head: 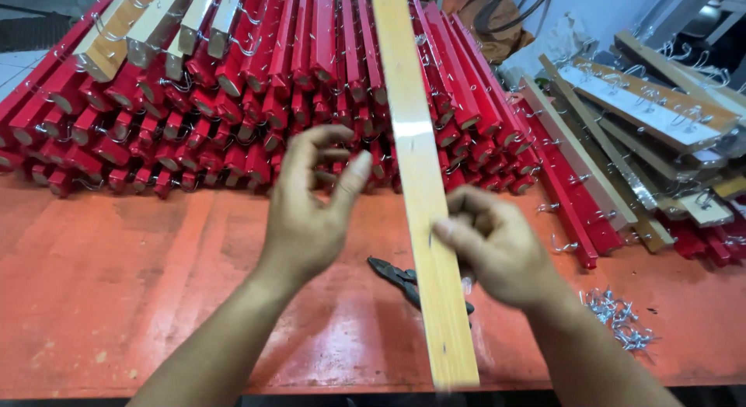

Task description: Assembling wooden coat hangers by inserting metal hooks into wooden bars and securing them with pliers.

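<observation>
My right hand [497, 248] pinches a pale wooden slat [423, 197] that runs from the counter's [155, 298] near edge toward the far side; my left hand [311, 205] hovers beside it, fingers loosely spread, holding nothing. Dark pliers [400, 279] lie beneath; red slats [256, 104] are stacked along the far edge.

No packages, labels, signs or screens anywhere in view — nothing boxed, tagged, posted or lit up.
</observation>
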